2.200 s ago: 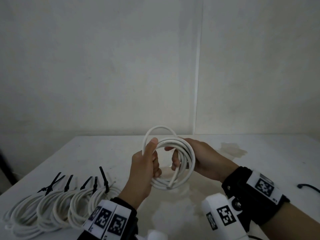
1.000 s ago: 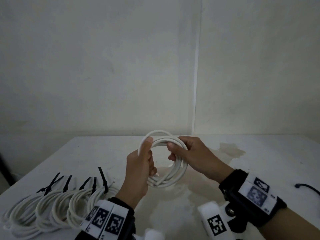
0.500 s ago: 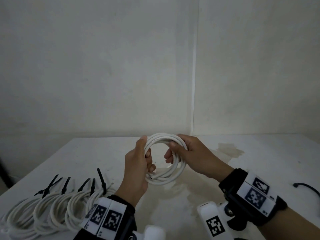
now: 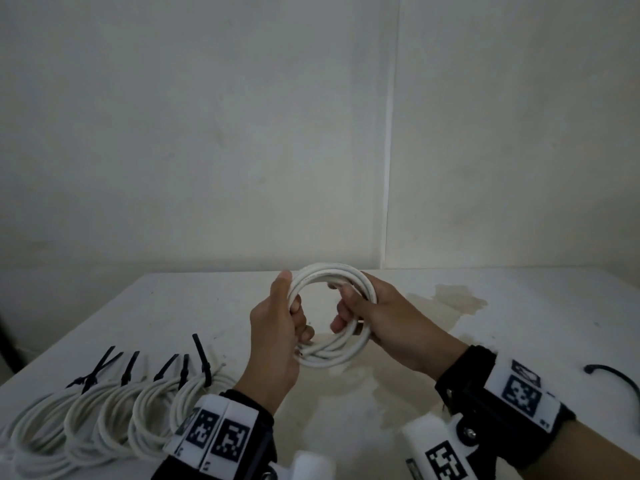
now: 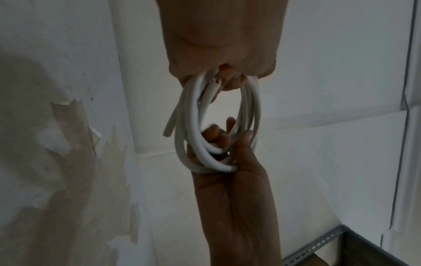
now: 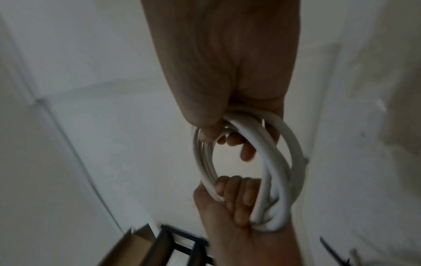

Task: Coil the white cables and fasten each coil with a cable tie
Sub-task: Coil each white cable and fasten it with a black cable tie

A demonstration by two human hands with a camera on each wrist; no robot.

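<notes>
Over the stained white table [image 4: 485, 341], at frame centre, the left hand [image 4: 273, 337] and right hand [image 4: 388, 323] each grasp opposite sides of the white cable coil [image 4: 332, 275], which looks light, springy and likely to unwind unless held where its turns bunch.

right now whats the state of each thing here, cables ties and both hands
held cable coil: coiled, off the table, no tie on it
left hand: grips the coil's left side
right hand: grips the coil's right side
finished coils: lying on the table, each fastened with a black tie
loose cable tie: lying on the table at right, unused
</notes>
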